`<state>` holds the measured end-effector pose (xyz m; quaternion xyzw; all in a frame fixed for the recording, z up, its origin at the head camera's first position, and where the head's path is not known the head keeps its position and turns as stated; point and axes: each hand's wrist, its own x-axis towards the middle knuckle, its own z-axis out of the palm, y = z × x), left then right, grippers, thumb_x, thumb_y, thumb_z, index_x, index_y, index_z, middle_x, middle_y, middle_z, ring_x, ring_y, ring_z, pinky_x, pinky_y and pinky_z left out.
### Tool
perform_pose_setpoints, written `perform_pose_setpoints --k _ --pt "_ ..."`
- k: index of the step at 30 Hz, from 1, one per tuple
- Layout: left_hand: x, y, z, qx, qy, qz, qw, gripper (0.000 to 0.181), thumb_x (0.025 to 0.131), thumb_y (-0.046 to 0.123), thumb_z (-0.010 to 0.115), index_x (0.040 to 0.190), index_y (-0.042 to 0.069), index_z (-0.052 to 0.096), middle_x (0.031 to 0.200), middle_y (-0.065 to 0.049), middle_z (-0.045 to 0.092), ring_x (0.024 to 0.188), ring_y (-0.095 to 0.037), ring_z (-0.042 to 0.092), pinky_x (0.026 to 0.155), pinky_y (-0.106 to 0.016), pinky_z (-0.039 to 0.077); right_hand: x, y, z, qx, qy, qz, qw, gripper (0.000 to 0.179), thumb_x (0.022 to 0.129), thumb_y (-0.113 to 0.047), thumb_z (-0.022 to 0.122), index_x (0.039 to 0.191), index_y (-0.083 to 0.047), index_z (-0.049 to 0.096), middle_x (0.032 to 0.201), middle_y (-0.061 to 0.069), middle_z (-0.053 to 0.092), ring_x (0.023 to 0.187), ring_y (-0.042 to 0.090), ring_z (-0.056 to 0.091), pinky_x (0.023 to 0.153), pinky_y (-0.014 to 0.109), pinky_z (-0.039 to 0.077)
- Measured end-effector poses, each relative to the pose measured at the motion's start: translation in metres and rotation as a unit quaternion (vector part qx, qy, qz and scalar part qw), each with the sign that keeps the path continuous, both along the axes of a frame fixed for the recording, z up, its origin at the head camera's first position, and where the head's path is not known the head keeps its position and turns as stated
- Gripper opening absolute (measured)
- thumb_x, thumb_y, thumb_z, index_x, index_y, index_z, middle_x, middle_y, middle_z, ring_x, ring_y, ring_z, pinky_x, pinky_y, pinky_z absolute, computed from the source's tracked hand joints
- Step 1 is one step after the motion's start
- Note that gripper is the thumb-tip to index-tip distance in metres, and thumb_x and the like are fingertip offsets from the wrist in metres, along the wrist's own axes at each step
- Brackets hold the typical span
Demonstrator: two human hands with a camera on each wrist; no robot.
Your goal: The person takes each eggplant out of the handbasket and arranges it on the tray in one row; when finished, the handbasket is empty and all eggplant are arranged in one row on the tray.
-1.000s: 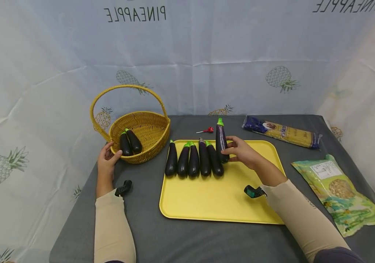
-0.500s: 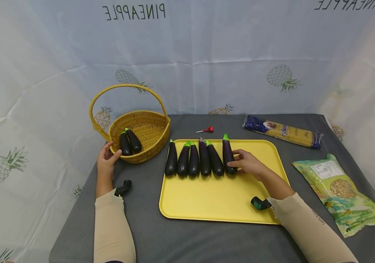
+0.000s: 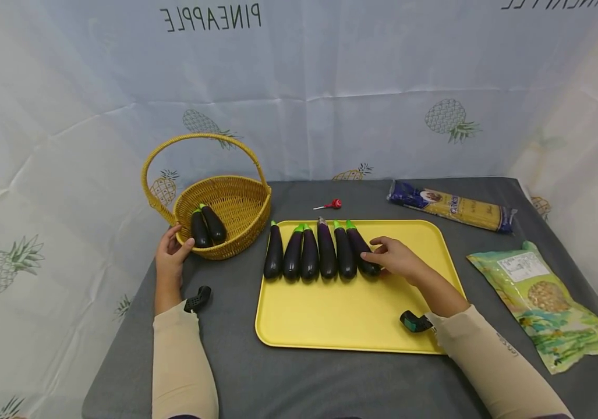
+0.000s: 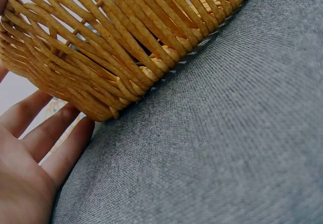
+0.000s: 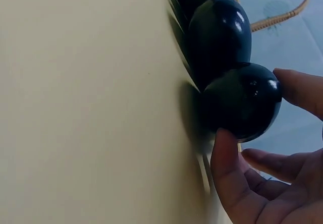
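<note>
My left hand holds the near left side of a yellow wicker basket, thumb at the rim and fingers along the outer wall. Two dark eggplants lie inside the basket. On a yellow tray, several glossy purple eggplants stand side by side in a row, green stems pointing away. My right hand pinches the rightmost eggplant near its rounded end, between thumb and fingers. This eggplant lies against its neighbour in the right wrist view, its stem end leaning left.
Behind the tray lies a red lollipop. A blue and yellow pasta packet is at the back right, with a green bag of grain or flakes nearer on the right. Grey cloth covers the table.
My right hand has lowered the raised eggplant onto the tray at the row's right end, then swung its stem leftward. The neighbouring eggplant has straightened. The left hand stays on the basket.
</note>
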<state>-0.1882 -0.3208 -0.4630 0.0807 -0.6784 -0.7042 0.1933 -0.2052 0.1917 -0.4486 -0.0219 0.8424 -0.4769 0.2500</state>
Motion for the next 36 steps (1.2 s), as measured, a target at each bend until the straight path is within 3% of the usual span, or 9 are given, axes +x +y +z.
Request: perform_pose_setpoints --k 7,13,19,23,30,36 --pt "0.001 -0.001 -0.002 0.006 0.006 -0.001 1.0000 0.051 0.090 0.000 0.067 0.137 -0.001 0.049 0.144 -0.028 0.041 0.128 -0.030 0.044 0.091 -0.019 0.043 -0.001 0.004 0.003 -0.011 0.009 0.006 0.9999 0.070 0.095 -0.037 0.064 0.146 0.002 0.034 0.125 0.025 0.051 0.092 0.028 0.062 0.075 0.038 0.054" --pt "0.000 -0.003 -0.003 0.009 0.004 0.003 0.9999 0.048 0.090 -0.001 0.067 0.135 0.003 0.052 0.143 -0.026 0.043 0.125 -0.026 0.047 0.091 -0.019 0.043 -0.009 0.008 0.007 -0.016 0.022 0.009 0.9996 0.068 0.096 -0.035 0.062 0.146 0.003 0.034 0.125 0.025 0.049 0.098 0.032 0.059 0.079 0.039 0.054" --pt "0.002 -0.005 -0.002 0.015 0.006 0.006 0.9999 0.049 0.090 -0.001 0.067 0.136 0.002 0.052 0.142 -0.025 0.044 0.127 -0.029 0.045 0.090 -0.019 0.043 -0.021 -0.007 0.023 -0.013 0.057 0.032 0.9978 0.065 0.096 -0.034 0.063 0.145 0.000 0.037 0.122 0.022 0.050 0.098 0.031 0.061 0.080 0.042 0.054" --pt "0.002 -0.007 -0.004 0.009 0.011 0.010 0.9999 0.051 0.089 0.000 0.068 0.137 0.001 0.050 0.142 -0.025 0.045 0.125 -0.029 0.046 0.089 -0.019 0.043 -0.032 -0.034 0.036 -0.007 0.087 0.058 0.9945 0.059 0.096 -0.031 0.064 0.143 -0.003 0.043 0.117 0.017 0.054 0.095 0.029 0.062 0.079 0.041 0.054" --pt "-0.008 -0.015 -0.017 0.010 0.002 0.018 0.9998 0.052 0.089 0.001 0.069 0.138 0.003 0.051 0.142 -0.020 0.047 0.124 -0.024 0.048 0.091 -0.020 0.043 -0.054 -0.104 0.058 0.003 0.142 0.126 0.9818 0.050 0.094 -0.030 0.066 0.137 -0.010 0.051 0.108 0.007 0.059 0.091 0.031 0.063 0.075 0.041 0.052" --pt "-0.006 -0.005 -0.007 0.008 0.002 -0.001 1.0000 0.053 0.089 -0.001 0.068 0.138 -0.003 0.047 0.142 -0.024 0.044 0.125 -0.029 0.046 0.088 -0.019 0.043 -0.069 -0.171 0.074 0.039 0.197 0.204 0.9581 0.049 0.095 -0.033 0.065 0.136 -0.011 0.053 0.106 -0.001 0.061 0.090 0.016 0.060 0.076 0.034 0.048"
